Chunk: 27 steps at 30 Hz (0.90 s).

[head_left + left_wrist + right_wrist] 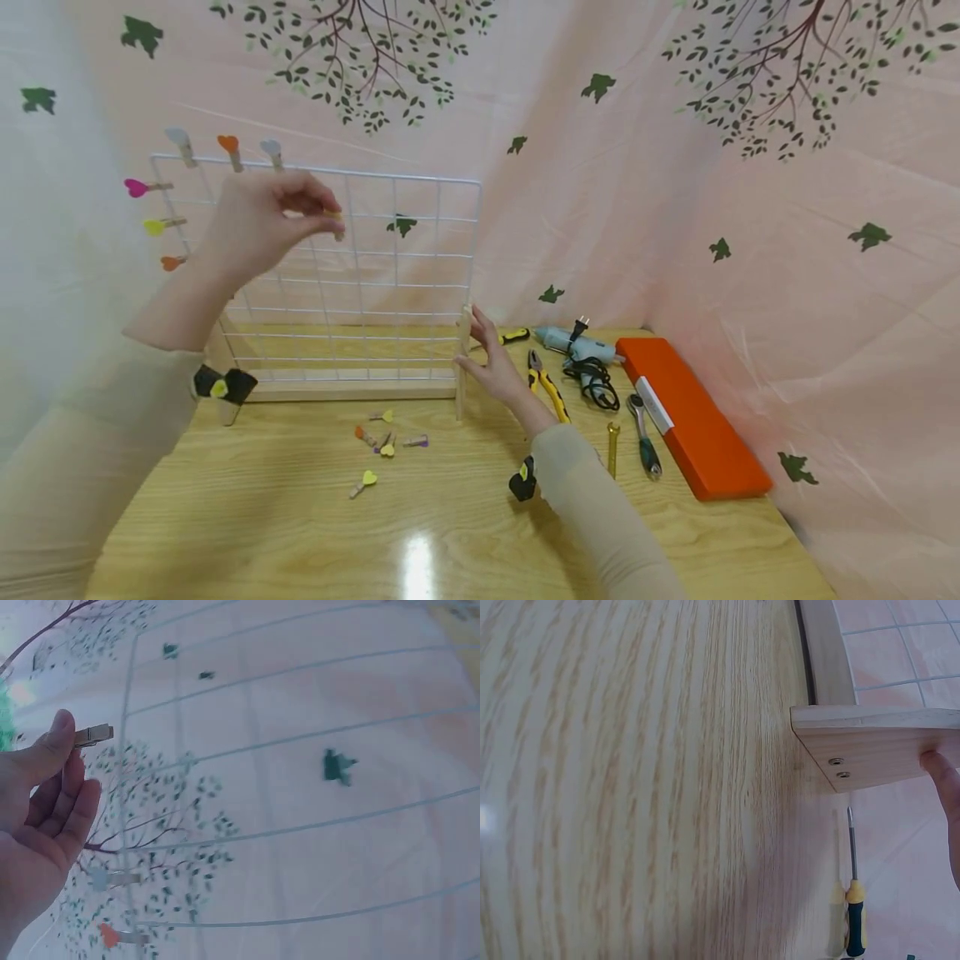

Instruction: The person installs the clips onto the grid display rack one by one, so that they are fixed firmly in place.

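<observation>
My left hand [266, 217] pinches a small wooden clothespin [94, 735] between thumb and fingers, in front of the upper part of a white wire grid [437, 218]. In the left wrist view the pin's bare wooden end points toward the grid, apart from its edge wire. My right hand [498, 367] holds the right wooden upright [877, 742] of the grid's stand, and in the right wrist view one finger touches its side. Heart-topped clothespins are clipped along the grid's top and left edges, among them an orange clothespin [229, 150] and a pink clothespin [142, 188].
Several loose heart clothespins [365, 483] lie on the wooden table [300, 533] before the stand. To the right are pliers [553, 395], a glue gun [577, 343] with its cord, a wrench [612, 450], a ratchet [645, 437], a screwdriver [856, 922] and an orange case [690, 417].
</observation>
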Tool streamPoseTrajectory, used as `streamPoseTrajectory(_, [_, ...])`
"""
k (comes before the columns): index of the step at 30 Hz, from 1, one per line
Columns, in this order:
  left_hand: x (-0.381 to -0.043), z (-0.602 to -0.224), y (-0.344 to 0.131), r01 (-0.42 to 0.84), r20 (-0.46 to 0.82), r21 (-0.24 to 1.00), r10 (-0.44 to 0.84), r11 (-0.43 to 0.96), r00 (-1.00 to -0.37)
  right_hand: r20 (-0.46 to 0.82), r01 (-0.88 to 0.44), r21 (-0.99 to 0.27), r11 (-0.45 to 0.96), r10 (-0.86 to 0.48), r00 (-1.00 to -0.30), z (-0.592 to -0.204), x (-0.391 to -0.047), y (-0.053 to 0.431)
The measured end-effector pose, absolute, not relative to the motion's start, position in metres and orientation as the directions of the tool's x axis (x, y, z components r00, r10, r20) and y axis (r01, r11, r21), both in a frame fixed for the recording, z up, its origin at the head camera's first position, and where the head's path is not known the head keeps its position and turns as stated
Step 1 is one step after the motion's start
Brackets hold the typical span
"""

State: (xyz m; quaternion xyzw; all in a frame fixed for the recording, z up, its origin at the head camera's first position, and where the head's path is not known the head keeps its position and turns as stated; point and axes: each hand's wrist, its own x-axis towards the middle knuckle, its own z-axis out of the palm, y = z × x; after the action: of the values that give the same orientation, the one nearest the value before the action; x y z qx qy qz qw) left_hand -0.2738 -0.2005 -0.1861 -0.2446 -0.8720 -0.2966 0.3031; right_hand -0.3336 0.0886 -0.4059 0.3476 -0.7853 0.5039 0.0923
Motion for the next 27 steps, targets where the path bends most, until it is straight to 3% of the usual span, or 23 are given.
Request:
streamPoseTrajectory(5, [-0.29,-0.145,-0.2,0.519,0.695,0.441,0.087,0.732,-0.713,0.492,-0.637,-0.729,0.25,-0.456,-0.742,-0.405,-0.332,0.089])
streamPoseTrajectory(11, [-0.306,-0.124,-0.2,0.371,0.603,0.499,-0.006,0.783,-0.798,0.502,-0.643,-0.727,0.242,-0.452,-0.738,-0.405,-0.333,0.089])
streamPoseTrajectory(17, [-0.316,-0.126,-0.203,0.324,0.541,0.486,0.012,0.812,-0.841,0.531,-0.671,-0.704,0.232,-0.456,-0.714,-0.407,-0.334,0.088])
streamPoseTrajectory(27, [-0.322,-0.133,-0.206,0.321,0.518,0.461,0.043,0.828,-0.854,0.513,-0.655,-0.716,0.241,-0.454,-0.728,-0.406,-0.334,0.088])
